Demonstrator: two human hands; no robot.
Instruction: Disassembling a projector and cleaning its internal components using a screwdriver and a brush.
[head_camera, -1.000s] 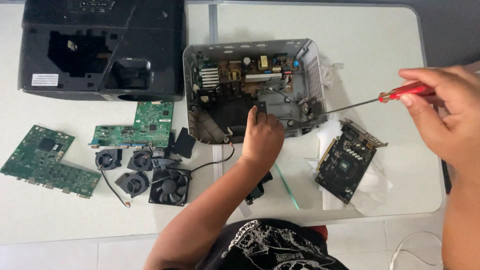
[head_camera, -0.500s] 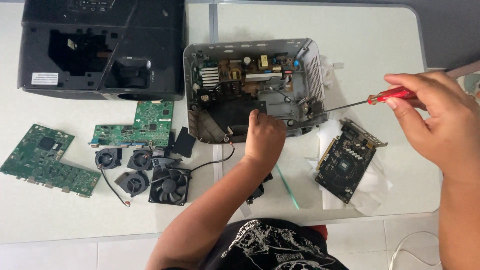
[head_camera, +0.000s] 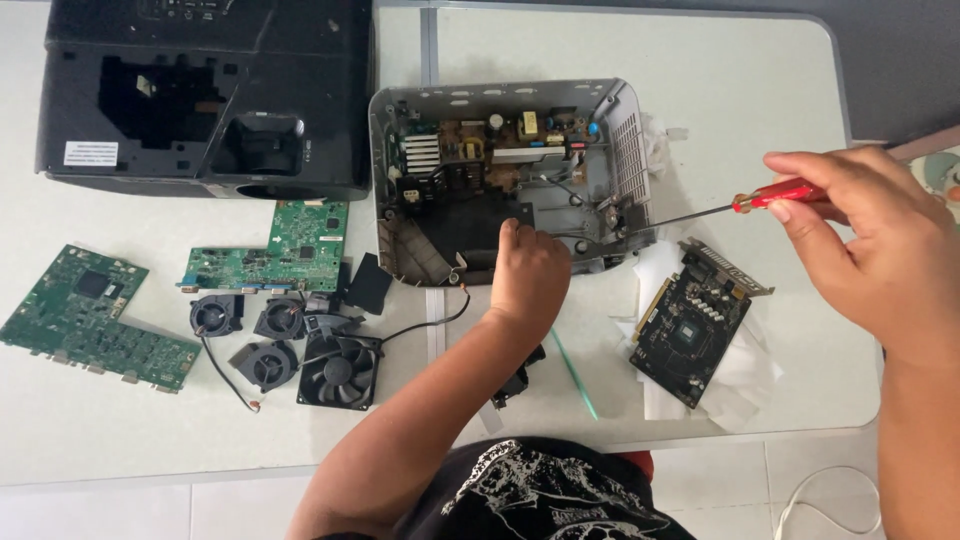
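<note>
Head view: left hand (head_camera: 528, 275) rests curled on the open chassis (head_camera: 505, 180) at centre frame, fingertips inside, nothing visibly gripped. Right hand (head_camera: 868, 250) has moved in from the right edge, fingers closed on the screwdriver (head_camera: 700, 212), its tip now at the chassis's right wall.

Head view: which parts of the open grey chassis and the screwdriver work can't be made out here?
- Screwdriver tip: too small against the grey chassis wall to tell whether it sits on a screw.
- Chassis front edge: covered by the left hand; what its fingers touch is hidden.
- Screwdriver handle: rear part wrapped by the right hand.
- Black cover: cut off by the top edge.
- Small black part: mostly under the left forearm.
</note>
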